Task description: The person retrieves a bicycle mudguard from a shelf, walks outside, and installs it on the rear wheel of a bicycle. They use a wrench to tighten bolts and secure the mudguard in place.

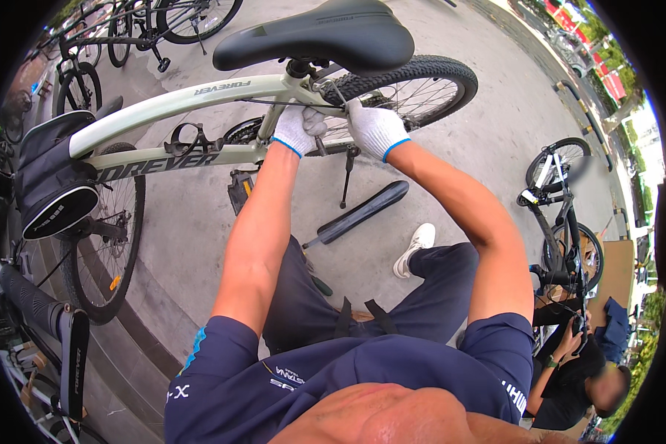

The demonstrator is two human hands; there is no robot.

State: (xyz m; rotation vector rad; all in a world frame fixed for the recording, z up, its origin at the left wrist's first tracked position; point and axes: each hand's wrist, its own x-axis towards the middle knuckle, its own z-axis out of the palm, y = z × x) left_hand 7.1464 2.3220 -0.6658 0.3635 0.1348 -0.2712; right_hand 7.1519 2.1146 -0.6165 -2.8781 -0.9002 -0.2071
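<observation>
A pale green bicycle with a black saddle stands across in front of me. White knitted gloves with blue cuffs cover both hands, which are at the rear of its frame, below the saddle. My left hand is closed beside the seat tube; a short dark rod end shows under its fingers, its kind unclear. Close by on the right, my right hand is closed at the frame next to the rear wheel, with what it grips hidden. A thin cable runs along the frame toward the hands.
On the ground lie a black mudguard and, nearer the frame, a pedal. The kickstand points down. A black bag hangs at the front. Another bicycle and a seated person are at right; several bicycles stand at upper left.
</observation>
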